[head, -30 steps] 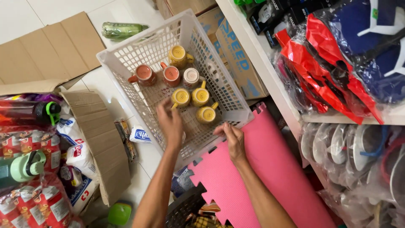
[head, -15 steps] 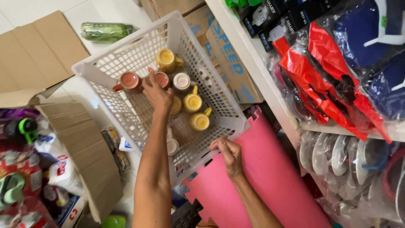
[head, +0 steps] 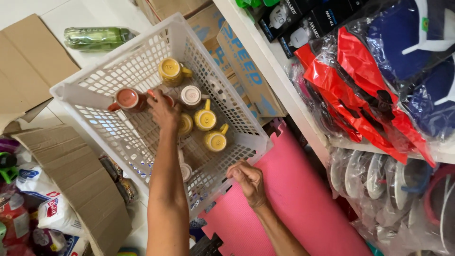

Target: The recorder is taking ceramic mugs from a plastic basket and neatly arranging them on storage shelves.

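A white plastic lattice basket [head: 118,80] holds several upturned mugs. My left hand [head: 163,111] reaches deep into it and closes over an orange mug [head: 167,100], mostly hidden under my fingers. Beside it lies another orange mug [head: 127,98]. Yellow mugs sit at the far side [head: 171,70], in the middle [head: 205,119] and nearer me [head: 215,140]; a pale mug [head: 191,96] stands between them. My right hand [head: 249,180] grips the basket's near rim.
A pink foam mat [head: 294,189] lies under the basket's near corner. Shelves with bagged red and blue goods [head: 379,71] rise on the right. Cardboard sheets [head: 28,61], a green bottle [head: 95,38] and packets [head: 52,213] lie left.
My left hand has moved from the basket's near part to its far side, onto the orange mug. The right hand shifted along the near rim and now grips it.
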